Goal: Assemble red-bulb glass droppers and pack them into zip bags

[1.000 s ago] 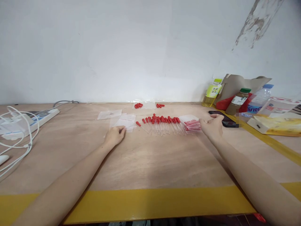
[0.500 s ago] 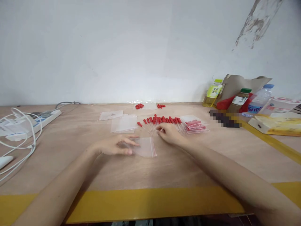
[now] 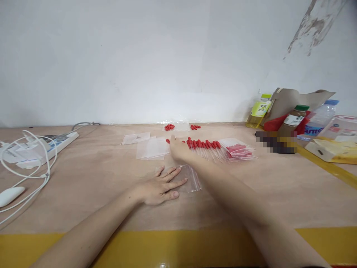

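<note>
My left hand (image 3: 163, 186) lies flat with its fingers spread, partly on a clear zip bag (image 3: 192, 179) on the table. My right hand (image 3: 178, 149) reaches over the left end of a row of droppers with red bulbs (image 3: 199, 144) and thin clear stems. Its fingertips are blurred and turned away, so whether they hold a dropper cannot be seen. One red bulb (image 3: 167, 141) shows just left of that hand. Right of the row lies a stack of zip bags with red contents (image 3: 237, 149). Flat, pale zip bags (image 3: 156, 147) lie left of my right hand.
Loose red bulbs (image 3: 169, 127) lie on clear plastic by the wall. At left are a power strip (image 3: 63, 143), tangled white cables (image 3: 47, 175) and a white mouse-like object (image 3: 11, 195). Bottles (image 3: 258, 111), a paper bag (image 3: 304, 98) and a tissue pack (image 3: 334, 145) stand at right.
My right hand has moved left and away from me along the dropper row. My left hand has flattened and spread onto the clear zip bag. The view has shifted slightly.
</note>
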`<state>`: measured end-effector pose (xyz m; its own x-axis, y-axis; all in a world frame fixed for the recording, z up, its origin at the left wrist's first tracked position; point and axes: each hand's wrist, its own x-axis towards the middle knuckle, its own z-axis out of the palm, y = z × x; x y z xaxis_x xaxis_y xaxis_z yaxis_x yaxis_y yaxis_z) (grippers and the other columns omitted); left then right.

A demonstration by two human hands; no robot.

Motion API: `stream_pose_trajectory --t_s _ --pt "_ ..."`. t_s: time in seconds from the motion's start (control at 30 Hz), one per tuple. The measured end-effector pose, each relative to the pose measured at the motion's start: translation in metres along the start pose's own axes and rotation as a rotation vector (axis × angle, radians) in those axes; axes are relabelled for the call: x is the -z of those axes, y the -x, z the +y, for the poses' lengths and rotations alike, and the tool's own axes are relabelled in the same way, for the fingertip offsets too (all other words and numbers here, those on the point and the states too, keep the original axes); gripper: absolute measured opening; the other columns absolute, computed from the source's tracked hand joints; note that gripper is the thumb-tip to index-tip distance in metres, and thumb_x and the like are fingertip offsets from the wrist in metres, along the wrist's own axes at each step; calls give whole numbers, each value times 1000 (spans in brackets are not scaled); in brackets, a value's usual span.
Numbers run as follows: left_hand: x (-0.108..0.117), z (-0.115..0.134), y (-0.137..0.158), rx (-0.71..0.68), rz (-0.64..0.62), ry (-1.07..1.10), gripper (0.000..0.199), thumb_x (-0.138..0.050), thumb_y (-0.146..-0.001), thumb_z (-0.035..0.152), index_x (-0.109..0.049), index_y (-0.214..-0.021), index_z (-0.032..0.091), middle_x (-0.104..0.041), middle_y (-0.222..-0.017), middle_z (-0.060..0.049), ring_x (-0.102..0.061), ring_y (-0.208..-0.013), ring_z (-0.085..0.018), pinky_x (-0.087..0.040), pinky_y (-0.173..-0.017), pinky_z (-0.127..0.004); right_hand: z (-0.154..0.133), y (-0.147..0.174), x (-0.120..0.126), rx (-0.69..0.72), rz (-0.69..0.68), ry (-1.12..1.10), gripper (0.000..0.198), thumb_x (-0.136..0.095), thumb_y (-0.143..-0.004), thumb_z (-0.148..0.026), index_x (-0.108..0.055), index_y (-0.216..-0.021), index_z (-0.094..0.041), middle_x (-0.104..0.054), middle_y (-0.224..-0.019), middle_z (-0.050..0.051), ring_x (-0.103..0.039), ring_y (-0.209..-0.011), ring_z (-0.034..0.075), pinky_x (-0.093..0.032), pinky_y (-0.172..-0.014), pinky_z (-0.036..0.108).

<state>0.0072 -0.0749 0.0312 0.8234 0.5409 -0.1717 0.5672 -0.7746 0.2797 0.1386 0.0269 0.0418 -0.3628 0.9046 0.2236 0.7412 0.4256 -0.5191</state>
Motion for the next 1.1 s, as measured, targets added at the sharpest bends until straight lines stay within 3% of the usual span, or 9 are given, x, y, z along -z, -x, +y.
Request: stream_pose_trajectory --t_s 0.1,0.17,0.23,0.33,0.4,0.57,0.73,0.97,1.1 --pt "-3 2 -3 -16 70 -4 47 -26 -92 45 -15 -137 36 -2 -146 -2 -2 -133 -27 0 -102 -57 13 18 29 -6 82 37 39 -41 -75 -4 -37 -114 -8 -48 -112 23 -52 -100 29 -41 -79 42" --pt "-8 3 -7 -22 137 -8 44 -26 -92 43 -19 -136 37 -7 -146 -2 -8 -133 -26 -2 -103 -55 35 39 50 56 260 -101 34 -39 -78 -9 -37 -112 -12 -51 -104 16 -52 -98 23 -41 -81 36" --pt "-12 6 -15 -9 217 -14 43 -29 -92 43 -26 -134 37 -13 -146 -2 -14 -133 -25 -4 -104 -54 62 65 65 -12 369 -277 41 -40 -78 -15 -30 -118 -14 -53 -89 8 -56 -80 18 -45 -73 33" --pt "-18 9 -26 19 357 -5 44 -37 -88 46 -38 -130 32 -23 -143 -6 -23 -130 -27 -15 -104 -51 99 100 69 -150 393 -524 53 -44 -75 -24 -20 -122 -19 -44 -73 -3 -48 -50 10 -45 -50 26" --pt "-19 11 -31 24 419 13 44 -40 -87 46 -43 -126 28 -29 -140 -8 -27 -127 -27 -23 -103 -48 112 114 64 -202 427 -653 53 -46 -73 -28 -21 -120 -23 -40 -73 -4 -46 -47 9 -45 -45 25" --pt "-17 12 -29 41 499 44 36 -40 -88 39 -50 -119 25 -41 -130 -7 -37 -120 -24 -29 -101 -43 114 120 53 -268 541 -762 45 -46 -71 -28 -25 -110 -24 -38 -75 -4 -46 -46 7 -48 -44 24" --pt "-17 10 -27 61 510 70 33 -44 -87 34 -52 -117 24 -49 -124 -7 -45 -114 -21 -35 -98 -40 112 118 48 -249 526 -810 42 -48 -69 -27 -26 -105 -25 -39 -77 -5 -48 -48 8 -50 -46 26" --pt "-19 9 -29 37 525 81 38 -48 -84 33 -46 -121 22 -50 -124 -6 -44 -115 -21 -35 -98 -38 114 121 43 -335 533 -947 41 -47 -68 -23 -25 -103 -23 -42 -56 -10 -49 -43 11 -48 -48 26" --pt "-19 9 -29 31 521 77 38 -48 -84 32 -46 -121 23 -51 -123 -6 -45 -115 -21 -35 -98 -39 120 122 45 -320 589 -953 43 -49 -66 -22 -26 -102 -23 -44 -55 -11 -49 -42 10 -47 -45 25"
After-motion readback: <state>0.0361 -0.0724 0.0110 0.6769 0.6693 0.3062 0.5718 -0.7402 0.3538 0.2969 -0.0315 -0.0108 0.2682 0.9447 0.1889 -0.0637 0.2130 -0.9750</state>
